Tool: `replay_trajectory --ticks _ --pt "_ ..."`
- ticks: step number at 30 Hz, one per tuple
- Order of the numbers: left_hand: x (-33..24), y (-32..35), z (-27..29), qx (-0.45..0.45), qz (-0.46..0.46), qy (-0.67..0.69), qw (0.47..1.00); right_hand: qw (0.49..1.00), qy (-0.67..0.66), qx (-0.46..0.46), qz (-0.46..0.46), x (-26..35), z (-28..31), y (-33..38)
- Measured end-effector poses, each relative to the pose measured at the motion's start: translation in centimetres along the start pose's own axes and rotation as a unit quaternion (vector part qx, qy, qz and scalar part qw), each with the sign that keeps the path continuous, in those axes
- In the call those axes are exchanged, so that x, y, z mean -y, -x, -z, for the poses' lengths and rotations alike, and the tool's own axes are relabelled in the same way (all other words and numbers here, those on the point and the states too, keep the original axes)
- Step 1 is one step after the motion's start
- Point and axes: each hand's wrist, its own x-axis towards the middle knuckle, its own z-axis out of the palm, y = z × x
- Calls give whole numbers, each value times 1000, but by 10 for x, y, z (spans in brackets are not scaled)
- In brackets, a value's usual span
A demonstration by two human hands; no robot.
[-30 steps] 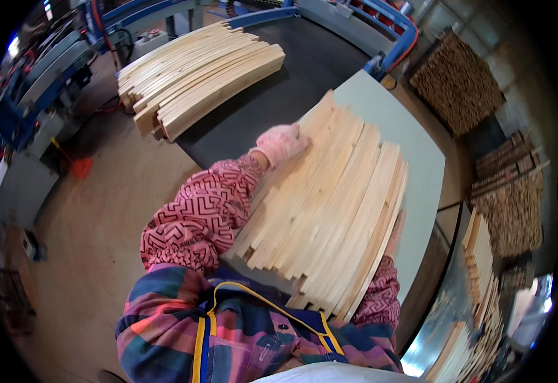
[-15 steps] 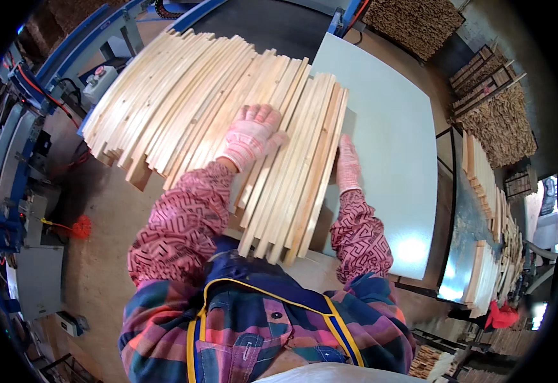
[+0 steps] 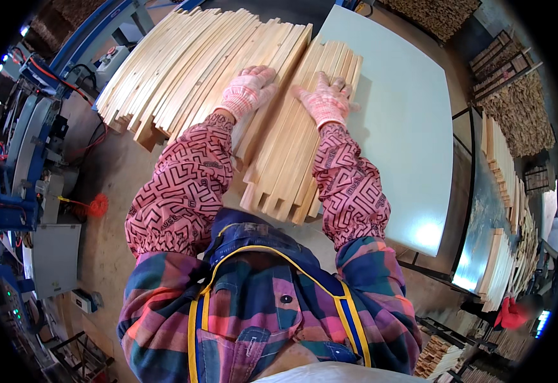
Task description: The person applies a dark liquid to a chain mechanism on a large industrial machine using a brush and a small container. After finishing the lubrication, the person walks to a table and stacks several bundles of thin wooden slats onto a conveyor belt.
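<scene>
A bundle of long, slightly curved pale wooden slats [image 3: 291, 147] lies on a light grey table top [image 3: 406, 140] in front of me. My left hand [image 3: 247, 92], in a pink-and-white knit glove, lies flat on the bundle's left side, where it meets a larger stack of the same slats [image 3: 189, 70]. My right hand [image 3: 327, 99], gloved the same way, presses flat with spread fingers on the bundle's right half. Neither hand is closed around a slat.
Blue machine frames and a grey control box [image 3: 30, 166] with red cables stand at the left. Stacks of dark wood pieces [image 3: 515, 108] and more pale slats [image 3: 509, 242] sit at the right. A person in a red cap [image 3: 512, 313] is at the lower right.
The slat bundle has slid left across the table until it lies against the big stack. My right hand has come up from the bundle's right edge onto its top.
</scene>
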Motion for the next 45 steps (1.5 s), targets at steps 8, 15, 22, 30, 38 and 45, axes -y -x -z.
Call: replay_trajectory --ticks 8,15,22,30,38,45 --pt "-34 16 17 87 -6 -144 986 1000 -7 4 -25 -22 1 -2" --pt "-87 35 -29 159 2 -230 960 999 -32 -18 -2 -67 -5 -2" --pt "-88 22 -44 180 154 17 971 999 12 -43 -1 -86 -4 -4" --pt "-146 41 -4 173 98 211 957 997 -62 -46 22 -102 -13 -10" --pt "-115 39 -30 227 103 201 947 998 42 -40 4 -79 -6 27" --pt "-81 67 24 379 -176 90 904 986 94 -118 68 -35 -26 20"
